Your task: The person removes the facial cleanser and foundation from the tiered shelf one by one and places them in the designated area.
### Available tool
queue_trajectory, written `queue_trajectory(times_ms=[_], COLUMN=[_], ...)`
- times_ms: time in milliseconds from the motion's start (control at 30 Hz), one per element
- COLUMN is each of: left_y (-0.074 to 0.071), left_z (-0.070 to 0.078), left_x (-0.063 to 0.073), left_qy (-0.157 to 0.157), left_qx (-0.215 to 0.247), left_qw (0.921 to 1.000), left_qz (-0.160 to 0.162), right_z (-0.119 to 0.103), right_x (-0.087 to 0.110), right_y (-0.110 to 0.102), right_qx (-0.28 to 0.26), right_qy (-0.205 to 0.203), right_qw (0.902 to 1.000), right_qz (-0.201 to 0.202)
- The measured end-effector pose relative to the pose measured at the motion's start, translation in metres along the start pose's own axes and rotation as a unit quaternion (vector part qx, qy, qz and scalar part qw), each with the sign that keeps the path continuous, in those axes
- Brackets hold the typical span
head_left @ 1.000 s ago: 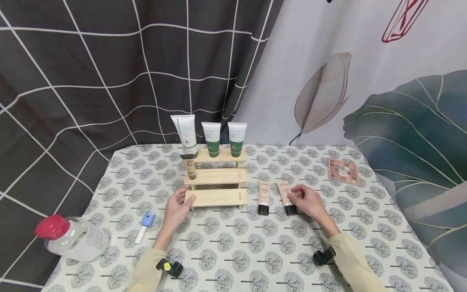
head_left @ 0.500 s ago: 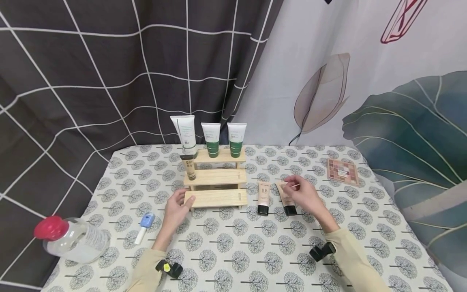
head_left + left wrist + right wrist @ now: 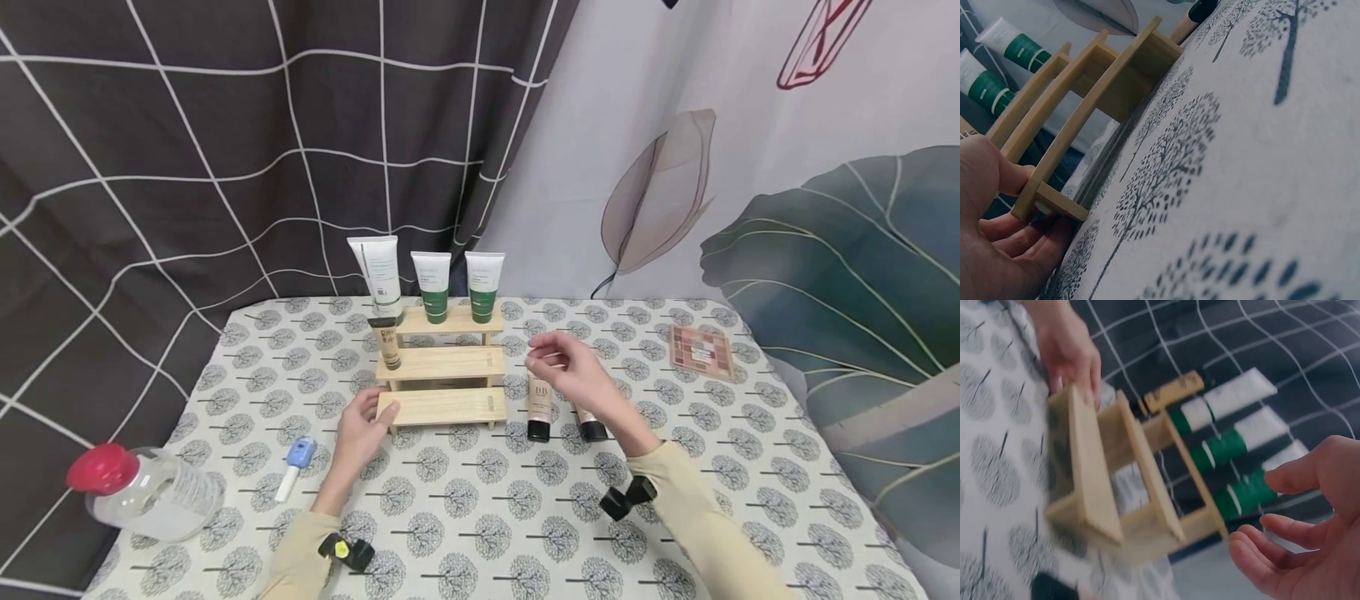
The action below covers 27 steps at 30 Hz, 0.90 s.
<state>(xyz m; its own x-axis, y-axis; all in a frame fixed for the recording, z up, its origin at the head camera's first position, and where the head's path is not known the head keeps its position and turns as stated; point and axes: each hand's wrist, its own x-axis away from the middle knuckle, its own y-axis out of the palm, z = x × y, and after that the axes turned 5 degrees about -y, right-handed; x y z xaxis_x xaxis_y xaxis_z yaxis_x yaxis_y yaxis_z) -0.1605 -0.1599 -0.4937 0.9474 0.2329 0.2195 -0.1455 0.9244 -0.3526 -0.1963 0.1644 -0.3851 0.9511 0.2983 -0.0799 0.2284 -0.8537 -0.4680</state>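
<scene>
A three-step wooden display stand (image 3: 442, 404) stands at the table's middle. My left hand (image 3: 363, 425) grips the left end of its lowest step, thumb on top and fingers tucked under, as the left wrist view shows. Two white-and-green tubes (image 3: 482, 287) and a larger white tube (image 3: 381, 271) stand on the top step; a small gold-brown tube (image 3: 388, 346) with a dark end stands on the middle one. My right hand (image 3: 573, 373) hovers with loosely bent fingers and holds nothing. It overlaps two beige BB cream tubes (image 3: 539, 408) with black caps, partly hiding them.
A clear bottle with a red top (image 3: 161, 492) stands at the front left. Beside it lies a blue-and-white stick-shaped item (image 3: 297, 462). An eyeshadow palette (image 3: 701, 350) lies at the back right. Curtains (image 3: 420, 108) hang behind the table.
My right hand has left the right-hand BB cream tube and moved left and toward the back, over the other one. The left hand keeps its grip on the stand.
</scene>
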Motion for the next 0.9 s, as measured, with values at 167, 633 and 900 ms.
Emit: queue_trajectory(times_ms=[167,633,900], left_y=[-0.001,-0.001,0.000], left_z=[-0.001,0.000,-0.001], left_x=[-0.001,-0.001,-0.002], left_qy=[-0.001,0.000,0.009], left_qx=[-0.002,-0.002,0.001], left_qw=[1.0000,1.0000,1.0000], left_qz=[0.001,-0.002,-0.003], right_z=[-0.020,-0.050,-0.057], right_x=[-0.014,-0.046,-0.060], right_y=[0.017,0.056,0.080], right_qx=[-0.017,-0.072,-0.097], right_qy=[-0.026,-0.055,-0.057], right_qw=[0.9993,0.9927,0.9895], right_qz=[-0.022,-0.080,-0.090])
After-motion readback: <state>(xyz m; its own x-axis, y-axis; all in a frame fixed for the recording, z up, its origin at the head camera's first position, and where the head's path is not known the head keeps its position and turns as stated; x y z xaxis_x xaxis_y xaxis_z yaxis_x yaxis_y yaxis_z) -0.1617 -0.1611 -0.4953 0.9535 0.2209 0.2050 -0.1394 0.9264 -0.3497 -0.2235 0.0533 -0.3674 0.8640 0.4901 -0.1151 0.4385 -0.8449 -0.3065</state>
